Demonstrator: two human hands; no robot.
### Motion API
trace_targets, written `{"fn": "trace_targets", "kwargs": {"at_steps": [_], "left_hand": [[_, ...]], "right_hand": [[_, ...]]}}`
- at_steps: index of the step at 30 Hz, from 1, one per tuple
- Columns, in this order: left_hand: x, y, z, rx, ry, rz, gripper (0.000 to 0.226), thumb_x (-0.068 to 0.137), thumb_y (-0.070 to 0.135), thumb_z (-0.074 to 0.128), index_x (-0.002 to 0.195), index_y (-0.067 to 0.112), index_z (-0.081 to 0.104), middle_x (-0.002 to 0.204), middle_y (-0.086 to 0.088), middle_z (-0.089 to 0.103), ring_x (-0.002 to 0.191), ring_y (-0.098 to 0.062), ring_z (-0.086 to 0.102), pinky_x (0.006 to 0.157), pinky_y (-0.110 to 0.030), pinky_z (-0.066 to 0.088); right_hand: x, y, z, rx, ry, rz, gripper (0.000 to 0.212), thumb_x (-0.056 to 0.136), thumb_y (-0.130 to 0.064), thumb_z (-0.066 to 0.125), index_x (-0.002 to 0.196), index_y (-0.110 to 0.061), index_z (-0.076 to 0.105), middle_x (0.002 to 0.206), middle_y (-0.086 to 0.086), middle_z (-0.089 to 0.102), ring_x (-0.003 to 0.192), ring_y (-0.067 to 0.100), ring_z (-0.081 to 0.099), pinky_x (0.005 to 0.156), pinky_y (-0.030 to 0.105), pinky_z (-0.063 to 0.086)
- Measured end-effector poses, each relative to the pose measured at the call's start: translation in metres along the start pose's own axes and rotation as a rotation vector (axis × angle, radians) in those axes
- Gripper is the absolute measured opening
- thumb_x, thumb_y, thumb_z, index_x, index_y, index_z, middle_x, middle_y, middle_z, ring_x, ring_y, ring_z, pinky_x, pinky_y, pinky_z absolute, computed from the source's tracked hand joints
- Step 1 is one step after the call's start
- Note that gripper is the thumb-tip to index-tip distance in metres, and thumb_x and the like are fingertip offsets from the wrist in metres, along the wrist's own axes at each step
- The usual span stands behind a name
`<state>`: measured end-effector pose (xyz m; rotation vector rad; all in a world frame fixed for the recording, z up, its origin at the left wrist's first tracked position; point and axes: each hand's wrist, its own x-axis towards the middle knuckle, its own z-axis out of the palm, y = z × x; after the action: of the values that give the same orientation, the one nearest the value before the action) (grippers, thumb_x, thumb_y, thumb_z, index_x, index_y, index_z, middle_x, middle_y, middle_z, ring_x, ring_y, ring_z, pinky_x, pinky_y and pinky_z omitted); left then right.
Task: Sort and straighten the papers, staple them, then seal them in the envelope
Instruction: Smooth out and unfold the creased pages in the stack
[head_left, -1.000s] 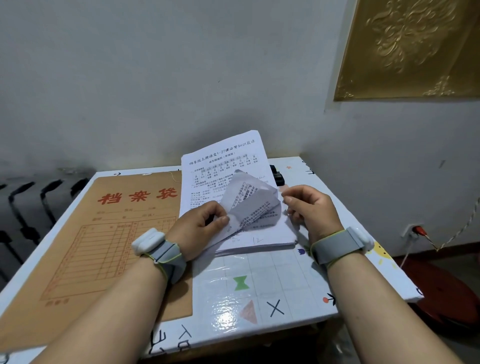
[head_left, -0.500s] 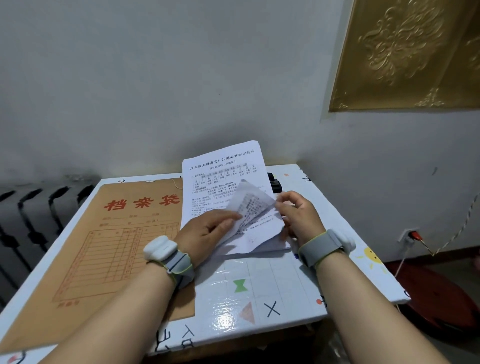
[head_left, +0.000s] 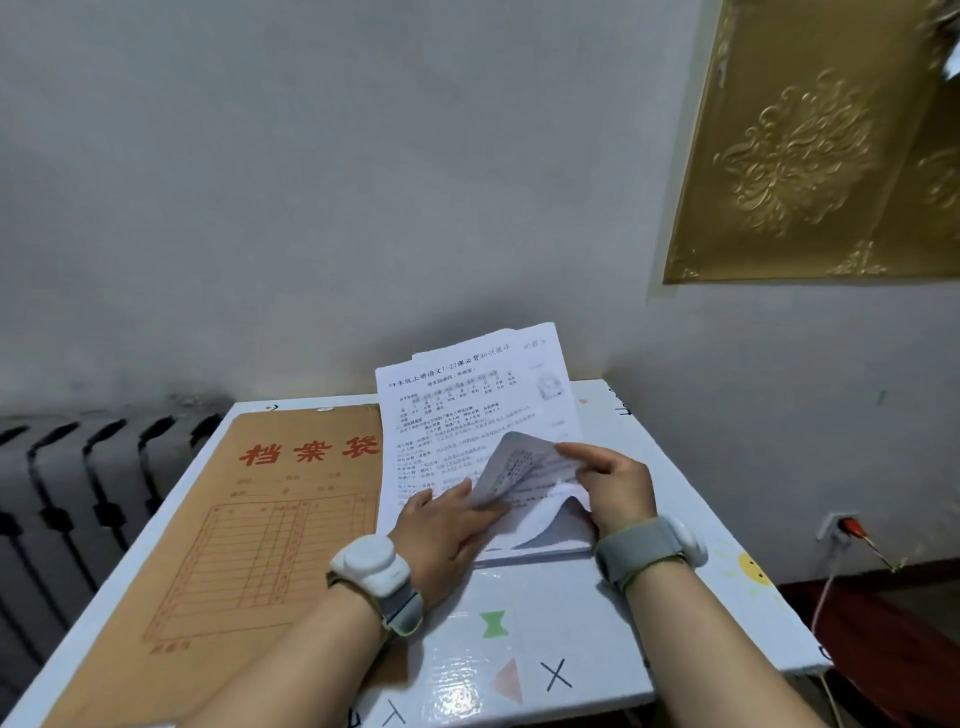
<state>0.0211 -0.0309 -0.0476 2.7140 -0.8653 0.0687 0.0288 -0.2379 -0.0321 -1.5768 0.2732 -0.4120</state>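
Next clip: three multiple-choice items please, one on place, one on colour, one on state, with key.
1. The envelope lies where, relative to the papers? A on top; B left; C right.
2. Colour of the envelope's large characters? A blue; B black; C red.
3. The right hand is: A pinching a lifted corner of the papers; B open and empty; C gripping a stapler.
Key: 1 B, the papers border its right edge; 2 C, red print; 3 A, it holds the curled corner.
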Motion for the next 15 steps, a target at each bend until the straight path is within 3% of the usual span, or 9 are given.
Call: {"fn": "trace_targets", "kwargs": {"at_steps": [2, 5, 8, 10, 12, 15], "left_hand": [[0.001, 0.001, 0.002, 0.004, 0.004, -0.016, 0.056, 0.085, 0.047, 0.018, 0.139, 0.043, 0.032, 0.15, 0.017, 0.028, 0.141, -0.009, 0.019, 0.114, -0.037, 0.011], [0.001, 0.0, 0.004, -0.013, 0.04, -0.018, 0.053, 0.086, 0.048, 0.02, 0.136, 0.043, 0.038, 0.147, 0.019, 0.033, 0.14, -0.008, 0.022, 0.114, -0.037, 0.012], [0.002, -0.001, 0.007, -0.012, 0.061, -0.008, 0.055, 0.085, 0.054, 0.015, 0.133, 0.044, 0.042, 0.144, 0.019, 0.038, 0.137, -0.008, 0.029, 0.112, -0.038, 0.016], [0.002, 0.0, 0.006, -0.015, 0.051, -0.017, 0.05, 0.087, 0.047, 0.021, 0.132, 0.043, 0.044, 0.143, 0.019, 0.039, 0.136, -0.007, 0.029, 0.113, -0.037, 0.015], [0.001, 0.001, 0.004, -0.024, 0.049, -0.017, 0.049, 0.086, 0.044, 0.024, 0.13, 0.041, 0.046, 0.142, 0.019, 0.041, 0.136, -0.006, 0.029, 0.112, -0.035, 0.013], [0.001, 0.002, 0.004, -0.042, 0.059, -0.019, 0.047, 0.087, 0.045, 0.025, 0.128, 0.04, 0.049, 0.137, 0.018, 0.046, 0.131, -0.007, 0.036, 0.109, -0.034, 0.015]], "right_hand": [[0.004, 0.0, -0.007, 0.076, 0.152, -0.035, 0.051, 0.079, 0.015, 0.042, 0.077, -0.025, 0.075, 0.091, 0.0, 0.072, 0.089, 0.016, 0.062, 0.085, 0.028, 0.049], [0.008, -0.007, -0.016, 0.138, 0.307, -0.097, 0.05, 0.084, 0.007, 0.045, 0.075, -0.032, 0.075, 0.098, 0.006, 0.072, 0.088, 0.017, 0.062, 0.087, 0.029, 0.05], [0.017, -0.024, -0.022, 0.179, 0.454, -0.184, 0.044, 0.087, 0.005, 0.046, 0.089, -0.031, 0.07, 0.095, 0.006, 0.068, 0.087, 0.014, 0.056, 0.086, 0.026, 0.047], [0.025, -0.038, -0.022, 0.231, 0.489, -0.232, 0.045, 0.086, 0.004, 0.046, 0.089, -0.035, 0.07, 0.093, 0.006, 0.066, 0.085, 0.016, 0.055, 0.087, 0.031, 0.047], [0.03, -0.052, -0.019, 0.257, 0.482, -0.278, 0.044, 0.087, 0.005, 0.045, 0.092, -0.031, 0.07, 0.101, 0.006, 0.067, 0.092, 0.015, 0.059, 0.088, 0.018, 0.048], [0.034, -0.071, -0.017, 0.302, 0.572, -0.299, 0.039, 0.089, 0.006, 0.043, 0.104, -0.018, 0.071, 0.114, 0.005, 0.067, 0.103, 0.011, 0.06, 0.077, -0.002, 0.042]]}}
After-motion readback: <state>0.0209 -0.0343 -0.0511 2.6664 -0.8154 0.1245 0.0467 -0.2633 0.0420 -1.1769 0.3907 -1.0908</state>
